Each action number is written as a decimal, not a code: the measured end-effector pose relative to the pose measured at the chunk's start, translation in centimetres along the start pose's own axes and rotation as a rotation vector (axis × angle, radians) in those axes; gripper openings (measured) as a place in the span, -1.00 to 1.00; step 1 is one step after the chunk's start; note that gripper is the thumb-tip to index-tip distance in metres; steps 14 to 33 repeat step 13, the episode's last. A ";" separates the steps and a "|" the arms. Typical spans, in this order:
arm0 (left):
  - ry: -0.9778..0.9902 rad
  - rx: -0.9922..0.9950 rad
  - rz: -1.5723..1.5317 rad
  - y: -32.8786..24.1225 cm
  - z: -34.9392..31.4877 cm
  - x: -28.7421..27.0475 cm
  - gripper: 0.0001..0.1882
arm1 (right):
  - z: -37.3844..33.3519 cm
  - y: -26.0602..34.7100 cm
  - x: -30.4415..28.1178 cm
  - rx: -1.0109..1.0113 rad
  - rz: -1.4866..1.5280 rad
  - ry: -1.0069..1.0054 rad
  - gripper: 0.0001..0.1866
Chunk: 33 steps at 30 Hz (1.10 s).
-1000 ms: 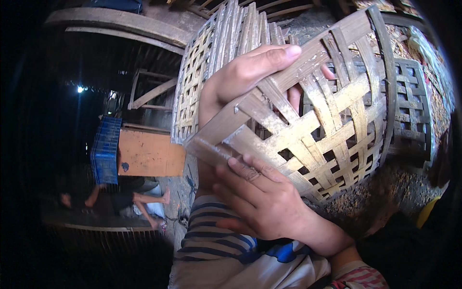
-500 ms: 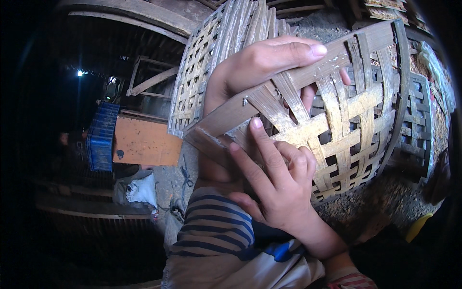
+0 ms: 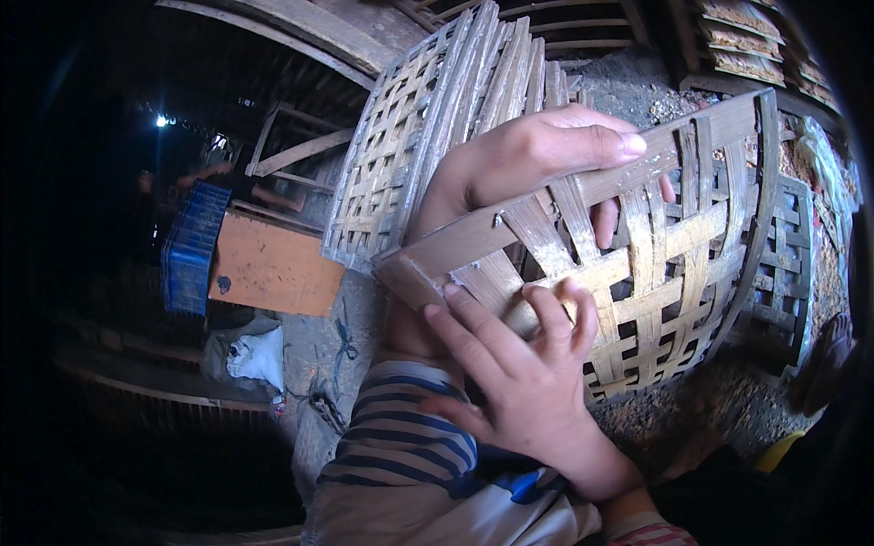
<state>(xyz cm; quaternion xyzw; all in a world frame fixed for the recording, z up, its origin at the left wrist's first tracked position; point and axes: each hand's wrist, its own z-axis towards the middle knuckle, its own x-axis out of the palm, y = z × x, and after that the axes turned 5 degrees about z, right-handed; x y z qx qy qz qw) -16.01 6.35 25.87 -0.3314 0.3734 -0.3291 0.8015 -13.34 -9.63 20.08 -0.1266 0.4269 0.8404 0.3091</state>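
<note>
A woven bamboo tray (image 3: 678, 241) with a flat wooden frame is held up in front of me, tilted so its right end is higher. My left hand (image 3: 537, 155) is closed over its upper rail, thumb on the near face and fingertips showing through the gaps in the weave. My right hand (image 3: 528, 382) lies over the lower left corner. Two of its fingers stretch onto the wood there with their tips touching, while the other two bend over the weave and the thumb stands apart.
Behind the tray several similar woven trays (image 3: 391, 146) stand on edge, stacked together. Another lattice panel (image 3: 787, 255) leans at the right. To the left are an orange board (image 3: 273, 264), a blue crate (image 3: 191, 246) and a whitish sack (image 3: 255, 358). Stacked boards (image 3: 742, 41) sit far right.
The tray and my left hand have shifted lower and slightly right in view. My right fingertips have slid down along the corner and come closer together.
</note>
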 end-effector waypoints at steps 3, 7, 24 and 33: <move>-0.046 0.008 0.086 -1.0 -0.6 0.5 -0.66 | -0.2 -0.9 -0.5 -0.013 0.142 -0.064 -0.33; -0.049 0.068 0.114 -1.2 -0.8 0.5 -0.65 | -0.2 -0.3 -0.3 0.091 0.152 -0.215 -0.40; -0.058 0.026 0.094 -1.4 -0.9 0.3 -0.66 | -0.1 2.2 2.2 0.130 -0.114 -0.152 -0.23; -0.058 0.026 0.094 -1.4 -0.9 0.3 -0.66 | -0.1 2.2 2.2 0.130 -0.114 -0.152 -0.23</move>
